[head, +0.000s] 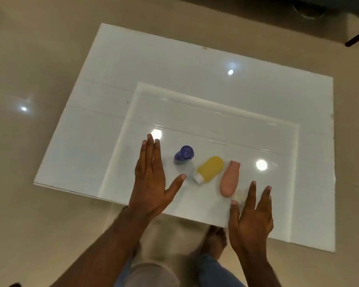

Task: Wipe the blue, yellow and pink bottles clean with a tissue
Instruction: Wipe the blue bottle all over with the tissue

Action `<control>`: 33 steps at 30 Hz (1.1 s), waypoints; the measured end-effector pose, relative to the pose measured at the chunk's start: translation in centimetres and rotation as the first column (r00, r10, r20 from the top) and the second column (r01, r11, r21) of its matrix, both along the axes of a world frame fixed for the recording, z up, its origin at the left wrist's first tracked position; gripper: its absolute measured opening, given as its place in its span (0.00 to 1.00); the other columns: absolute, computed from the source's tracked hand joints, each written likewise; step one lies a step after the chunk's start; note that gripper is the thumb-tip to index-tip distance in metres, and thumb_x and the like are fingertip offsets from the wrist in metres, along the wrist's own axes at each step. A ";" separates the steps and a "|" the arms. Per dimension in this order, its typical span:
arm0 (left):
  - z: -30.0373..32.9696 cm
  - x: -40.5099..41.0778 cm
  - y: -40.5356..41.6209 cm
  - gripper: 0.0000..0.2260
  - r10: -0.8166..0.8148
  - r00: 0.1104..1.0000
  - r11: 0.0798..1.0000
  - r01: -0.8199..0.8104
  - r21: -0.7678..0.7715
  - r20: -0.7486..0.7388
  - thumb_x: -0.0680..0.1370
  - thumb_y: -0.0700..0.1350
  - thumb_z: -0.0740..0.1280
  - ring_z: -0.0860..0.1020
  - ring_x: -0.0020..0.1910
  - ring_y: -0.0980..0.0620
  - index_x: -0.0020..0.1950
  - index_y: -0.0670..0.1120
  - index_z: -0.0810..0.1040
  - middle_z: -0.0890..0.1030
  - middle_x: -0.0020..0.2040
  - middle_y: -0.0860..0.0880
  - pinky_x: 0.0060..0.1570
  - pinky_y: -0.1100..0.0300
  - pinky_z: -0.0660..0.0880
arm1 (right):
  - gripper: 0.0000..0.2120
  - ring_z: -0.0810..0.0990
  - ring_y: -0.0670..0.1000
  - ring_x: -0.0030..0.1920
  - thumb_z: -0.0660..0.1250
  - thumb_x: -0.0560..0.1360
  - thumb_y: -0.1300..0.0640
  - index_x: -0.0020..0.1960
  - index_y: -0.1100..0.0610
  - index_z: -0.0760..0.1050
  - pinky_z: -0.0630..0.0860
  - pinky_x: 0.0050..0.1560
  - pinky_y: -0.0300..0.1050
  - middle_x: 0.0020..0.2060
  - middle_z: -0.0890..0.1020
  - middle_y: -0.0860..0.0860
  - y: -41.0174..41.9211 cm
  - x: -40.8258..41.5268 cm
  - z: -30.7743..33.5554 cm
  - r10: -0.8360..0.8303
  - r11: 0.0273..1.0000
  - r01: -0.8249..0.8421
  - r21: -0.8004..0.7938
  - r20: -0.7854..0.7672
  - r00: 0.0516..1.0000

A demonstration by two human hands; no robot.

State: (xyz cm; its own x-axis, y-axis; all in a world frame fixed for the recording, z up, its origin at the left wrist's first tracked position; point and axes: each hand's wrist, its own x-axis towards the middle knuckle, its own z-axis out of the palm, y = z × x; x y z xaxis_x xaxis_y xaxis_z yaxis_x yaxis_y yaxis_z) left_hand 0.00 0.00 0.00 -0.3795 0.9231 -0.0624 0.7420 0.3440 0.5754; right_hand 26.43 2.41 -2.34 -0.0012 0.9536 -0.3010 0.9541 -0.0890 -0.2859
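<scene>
A white glossy worktop (195, 96) is filling the middle of the frame, with beige floor (29, 59) around it. Ceiling lights are reflecting as bright spots on both surfaces.

Three bottles are sitting in a row near the lower centre of the frame, on the near part of the worktop. The blue bottle (183, 155) is standing at the left of the row, seen from above. The yellow bottle (210, 167) is lying on its side in the middle, its white cap (197, 179) pointing toward the lower left. The pink bottle (230, 178) is lying at the right of the row, just beside the yellow one, not touching it as far as can be told.

The left hand (150, 177) is hovering flat at the left of the blue bottle, fingers straight and together, thumb spread toward the yellow bottle's cap; it is holding nothing. The right hand (252, 216) is spreading open at the lower right, fingers released. A small whitish object (239, 196), possibly the pink bottle's cap or a tissue, is lying between the thumb and forefinger; too blurred to identify.

A bare foot (215, 239) and blue-clad knee (214, 270) are showing at the bottom edge.
</scene>
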 end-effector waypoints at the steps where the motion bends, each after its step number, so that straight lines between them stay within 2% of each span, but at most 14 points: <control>1: -0.4 0.0 0.2 0.47 -0.001 0.997 0.998 -0.003 0.056 0.079 0.80 0.65 0.63 0.41 0.84 0.48 0.84 0.43 0.40 0.39 0.85 0.48 0.82 0.47 0.50 | 0.35 0.54 0.64 0.87 0.53 0.86 0.38 0.88 0.44 0.45 0.60 0.80 0.73 0.88 0.44 0.52 0.0 0.0 -0.3 -0.014 1.000 0.014 0.008 -0.021 1.000; 4: -1.4 -0.2 1.2 0.45 -0.032 0.965 0.992 -0.002 0.130 0.259 0.79 0.60 0.69 0.47 0.84 0.53 0.85 0.46 0.45 0.46 0.86 0.52 0.81 0.52 0.53 | 0.33 0.65 0.69 0.81 0.63 0.85 0.57 0.87 0.50 0.57 0.66 0.77 0.72 0.87 0.56 0.59 -0.2 0.3 -2.2 -0.062 0.996 0.066 0.066 -0.055 0.997; 6: -2.0 0.1 1.7 0.42 -0.051 0.944 0.983 -0.010 0.182 0.327 0.79 0.55 0.71 0.54 0.83 0.56 0.85 0.48 0.51 0.54 0.85 0.53 0.80 0.57 0.57 | 0.29 0.73 0.70 0.74 0.59 0.80 0.63 0.82 0.57 0.68 0.70 0.71 0.68 0.81 0.67 0.65 -0.8 0.6 -3.5 -0.049 0.985 0.061 0.161 -0.078 0.996; 9: -2.9 0.5 2.1 0.34 -0.083 0.935 0.966 -0.010 0.260 0.346 0.80 0.51 0.72 0.65 0.78 0.57 0.82 0.48 0.61 0.66 0.80 0.52 0.74 0.68 0.63 | 0.28 0.76 0.69 0.66 0.55 0.76 0.61 0.74 0.60 0.77 0.72 0.66 0.64 0.71 0.76 0.64 0.1 1.1 -4.3 -0.043 0.965 0.082 0.247 -0.158 0.987; 12: -4.0 0.6 2.6 0.23 -0.085 0.945 0.948 -0.020 0.317 0.315 0.80 0.50 0.70 0.72 0.69 0.57 0.74 0.48 0.71 0.76 0.71 0.52 0.67 0.74 0.65 | 0.21 0.77 0.65 0.64 0.57 0.81 0.63 0.69 0.57 0.81 0.73 0.67 0.57 0.65 0.78 0.60 1.8 1.0 -4.3 -0.101 0.958 0.165 0.233 -0.264 0.959; 14: -4.5 0.4 2.9 0.20 -0.102 0.949 0.944 -0.002 0.329 0.299 0.80 0.52 0.68 0.74 0.65 0.57 0.72 0.52 0.72 0.76 0.65 0.57 0.66 0.70 0.69 | 0.17 0.79 0.62 0.65 0.62 0.84 0.65 0.68 0.55 0.83 0.72 0.68 0.52 0.64 0.80 0.58 2.9 1.4 -4.0 -0.150 0.948 0.231 0.218 -0.332 0.931; 16: -4.6 0.0 3.2 0.19 -0.110 0.951 0.945 0.010 0.326 0.291 0.81 0.52 0.69 0.75 0.63 0.59 0.70 0.55 0.72 0.75 0.62 0.61 0.66 0.61 0.72 | 0.16 0.80 0.62 0.65 0.63 0.85 0.63 0.69 0.53 0.82 0.73 0.71 0.55 0.66 0.81 0.57 3.8 1.7 -3.5 -0.208 0.938 0.291 0.190 -0.363 0.908; 21: -3.5 -0.3 3.5 0.20 -0.124 0.959 0.934 0.025 0.357 0.256 0.81 0.54 0.69 0.78 0.62 0.54 0.71 0.50 0.74 0.81 0.63 0.55 0.64 0.53 0.75 | 0.16 0.82 0.57 0.56 0.65 0.85 0.60 0.68 0.48 0.83 0.76 0.61 0.50 0.64 0.83 0.50 3.7 1.9 -2.2 -0.192 0.923 0.325 0.205 -0.487 0.852; 24: -1.9 -0.4 2.3 0.18 -0.121 0.952 0.928 0.008 0.374 0.282 0.81 0.54 0.69 0.79 0.59 0.56 0.69 0.51 0.74 0.81 0.60 0.57 0.56 0.63 0.75 | 0.17 0.87 0.55 0.49 0.66 0.84 0.63 0.62 0.43 0.84 0.81 0.53 0.47 0.60 0.86 0.49 2.2 1.6 -1.0 -0.146 0.907 0.348 0.236 -0.597 0.788; 26: -1.0 -0.3 1.5 0.17 -0.099 0.932 0.944 -0.023 0.330 0.348 0.80 0.53 0.70 0.79 0.57 0.58 0.68 0.52 0.74 0.81 0.59 0.58 0.50 0.71 0.72 | 0.17 0.89 0.52 0.45 0.65 0.84 0.65 0.60 0.45 0.86 0.81 0.46 0.42 0.58 0.87 0.49 1.3 1.7 -0.3 -0.142 0.890 0.393 0.232 -0.677 0.722; 27: -0.5 -0.2 1.0 0.16 -0.082 0.921 0.950 -0.044 0.310 0.382 0.80 0.53 0.70 0.80 0.56 0.58 0.66 0.51 0.75 0.82 0.58 0.57 0.49 0.72 0.72 | 0.17 0.90 0.51 0.46 0.66 0.84 0.65 0.61 0.47 0.86 0.83 0.47 0.43 0.59 0.87 0.48 0.9 1.7 -0.2 -0.148 0.881 0.417 0.222 -0.707 0.691; 29: 0.3 -0.1 -0.2 0.13 -0.053 0.892 0.954 -0.087 0.286 0.448 0.80 0.55 0.70 0.82 0.50 0.58 0.60 0.50 0.77 0.84 0.53 0.55 0.45 0.68 0.75 | 0.17 0.90 0.50 0.53 0.67 0.84 0.65 0.62 0.46 0.86 0.86 0.57 0.49 0.59 0.88 0.45 -0.1 1.5 0.2 -0.172 0.868 0.464 0.176 -0.771 0.614; 31: 1.3 0.3 -1.1 0.13 -0.034 0.876 0.966 -0.095 0.242 0.481 0.80 0.58 0.70 0.81 0.43 0.55 0.54 0.49 0.79 0.83 0.46 0.52 0.40 0.65 0.74 | 0.15 0.87 0.49 0.59 0.71 0.83 0.62 0.65 0.48 0.85 0.82 0.67 0.51 0.61 0.87 0.43 -0.8 0.9 0.8 -0.212 0.855 0.512 0.083 -0.845 0.491; 33: 1.9 0.7 -1.8 0.14 -0.041 0.874 0.974 -0.073 0.214 0.485 0.79 0.59 0.69 0.81 0.42 0.52 0.51 0.49 0.79 0.83 0.45 0.51 0.39 0.62 0.75 | 0.16 0.84 0.48 0.63 0.72 0.82 0.58 0.69 0.51 0.82 0.78 0.70 0.50 0.66 0.84 0.44 -1.2 0.2 1.8 -0.215 0.850 0.521 0.072 -0.856 0.470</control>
State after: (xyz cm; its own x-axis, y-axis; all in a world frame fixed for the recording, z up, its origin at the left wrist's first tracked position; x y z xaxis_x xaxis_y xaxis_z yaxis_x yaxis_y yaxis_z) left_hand 0.69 -1.83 1.86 -0.3686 0.9287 -0.0396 0.3467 0.1769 0.9211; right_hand 26.63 1.18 -0.52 0.2822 0.9557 -0.0840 0.1985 -0.1438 -0.9695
